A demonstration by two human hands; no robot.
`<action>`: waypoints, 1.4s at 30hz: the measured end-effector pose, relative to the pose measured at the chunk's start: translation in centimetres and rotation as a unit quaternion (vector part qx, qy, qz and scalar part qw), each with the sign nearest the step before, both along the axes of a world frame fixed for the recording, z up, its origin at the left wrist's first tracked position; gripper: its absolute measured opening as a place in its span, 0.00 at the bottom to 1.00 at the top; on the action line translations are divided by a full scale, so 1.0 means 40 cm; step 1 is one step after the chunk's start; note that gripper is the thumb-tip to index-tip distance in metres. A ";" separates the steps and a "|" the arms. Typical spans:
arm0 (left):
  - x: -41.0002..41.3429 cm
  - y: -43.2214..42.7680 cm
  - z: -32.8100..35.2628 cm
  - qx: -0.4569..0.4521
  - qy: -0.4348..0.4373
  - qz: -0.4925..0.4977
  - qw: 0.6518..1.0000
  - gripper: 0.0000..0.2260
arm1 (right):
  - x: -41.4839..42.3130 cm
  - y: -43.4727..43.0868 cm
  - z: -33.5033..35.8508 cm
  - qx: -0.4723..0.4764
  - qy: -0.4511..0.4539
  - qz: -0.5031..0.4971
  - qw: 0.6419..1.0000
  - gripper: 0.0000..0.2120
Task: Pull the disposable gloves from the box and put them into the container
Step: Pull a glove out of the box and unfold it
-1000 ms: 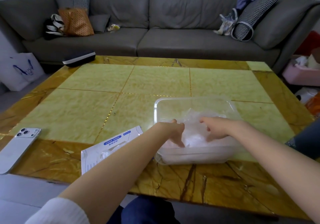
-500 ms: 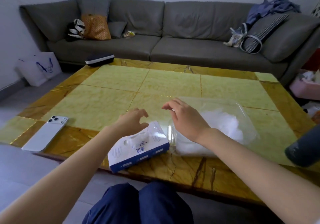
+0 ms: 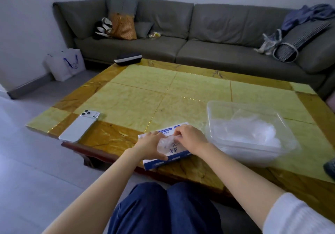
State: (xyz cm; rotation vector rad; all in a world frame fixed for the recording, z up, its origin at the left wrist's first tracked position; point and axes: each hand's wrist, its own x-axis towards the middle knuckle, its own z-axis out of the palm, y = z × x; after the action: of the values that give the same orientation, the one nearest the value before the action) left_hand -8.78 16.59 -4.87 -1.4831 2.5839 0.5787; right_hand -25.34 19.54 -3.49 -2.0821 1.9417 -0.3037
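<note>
Glove box [image 3: 174,152] on the table's [image 3: 145,89] near edge. Left hand [image 3: 150,146] lies flat on it, pressing; right hand [image 3: 190,137] pinches a clear glove [image 3: 165,144] at its opening. We note the clear container [image 3: 226,107] just right of the glove box, piled gloves [image 3: 253,134] inside; phone [image 3: 79,127] to its left.
</note>
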 end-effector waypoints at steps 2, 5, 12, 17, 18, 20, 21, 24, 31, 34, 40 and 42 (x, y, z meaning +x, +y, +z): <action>0.001 0.000 -0.002 -0.001 0.008 0.007 1.000 0.37 | 0.005 0.002 0.004 -0.030 0.030 0.006 0.999 0.08; -0.002 0.000 -0.001 -0.004 0.002 0.011 1.000 0.38 | 0.004 0.003 0.004 -0.078 0.030 -0.002 0.996 0.08; -0.001 -0.010 -0.004 0.011 0.009 0.010 1.000 0.38 | -0.020 -0.030 0.074 -0.189 -0.076 -0.108 0.973 0.08; -0.001 -0.010 -0.005 0.014 0.021 0.015 1.000 0.37 | -0.050 -0.049 0.137 -0.221 -0.125 -0.169 0.952 0.07; 0.001 -0.010 -0.005 0.015 0.023 0.013 1.000 0.37 | -0.059 -0.051 0.147 -0.226 -0.136 -0.179 0.948 0.07; 0.004 -0.016 -0.002 0.034 0.024 0.003 0.999 0.37 | -0.081 -0.049 0.163 -0.226 -0.149 -0.189 0.944 0.07; 0.006 -0.021 0.007 0.059 0.029 -0.002 0.998 0.37 | -0.092 -0.046 0.169 -0.225 -0.147 -0.185 0.945 0.07; 0.000 -0.041 0.059 0.138 0.100 0.012 0.985 0.36 | -0.116 -0.025 0.181 -0.227 -0.101 -0.144 0.958 0.06; -0.117 0.011 0.224 0.106 0.401 0.059 0.908 0.22 | -0.104 0.047 0.176 -0.247 -0.051 -0.030 0.967 0.04; -0.146 0.011 0.229 0.019 0.465 0.104 0.879 0.12 | -0.088 0.061 0.170 -0.214 -0.095 0.024 0.972 0.07; -0.135 0.015 0.261 0.105 0.537 0.104 0.830 0.04 | -0.106 0.065 0.205 0.053 -0.419 -0.100 0.901 0.32; -0.128 0.016 0.264 0.144 0.554 0.092 0.815 0.05 | -0.123 0.054 0.194 0.119 -0.480 -0.100 0.864 0.36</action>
State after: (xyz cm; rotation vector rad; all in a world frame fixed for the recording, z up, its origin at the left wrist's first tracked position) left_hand -13.90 17.25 5.69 -1.5293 2.7408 2.3311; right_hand -30.27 21.71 4.27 -1.1705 1.4354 -0.8875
